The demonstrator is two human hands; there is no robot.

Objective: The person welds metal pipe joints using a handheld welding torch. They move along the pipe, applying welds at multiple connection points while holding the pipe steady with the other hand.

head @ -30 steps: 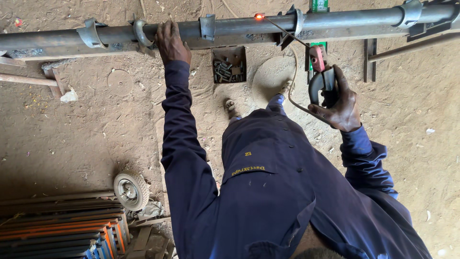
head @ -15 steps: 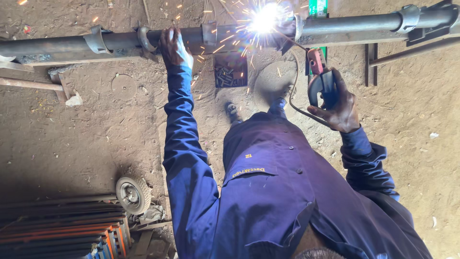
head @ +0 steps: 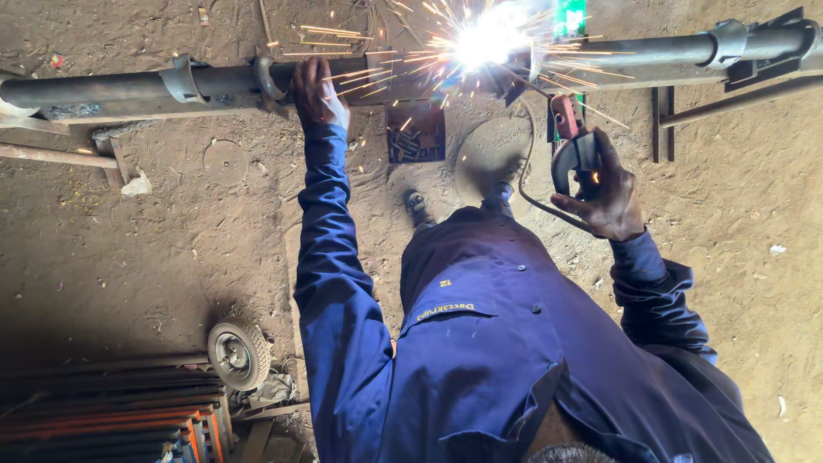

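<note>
A long grey steel pipe (head: 111, 86) runs across the top of the view, with metal collars (head: 184, 79) fitted on it. My left hand (head: 319, 94) grips the pipe beside one collar, arm stretched out in a blue coverall sleeve. My right hand (head: 604, 193) holds a red and black welding electrode holder (head: 570, 141) with a thin rod bent up to the pipe. A bright white arc (head: 484, 39) burns at the rod's tip on the pipe and throws orange sparks both ways.
Dirt floor all around. A small tray of metal bits (head: 416, 133) and a round disc (head: 493, 154) lie near my feet. A small wheel (head: 238, 353) and stacked metal bars (head: 103, 420) sit at lower left. Angle-iron pieces (head: 660, 120) stand at the right.
One second ago the rod tip showed only a small red glow. The arc has since flared, and the spray of sparks has widened. Both hands stay in place.
</note>
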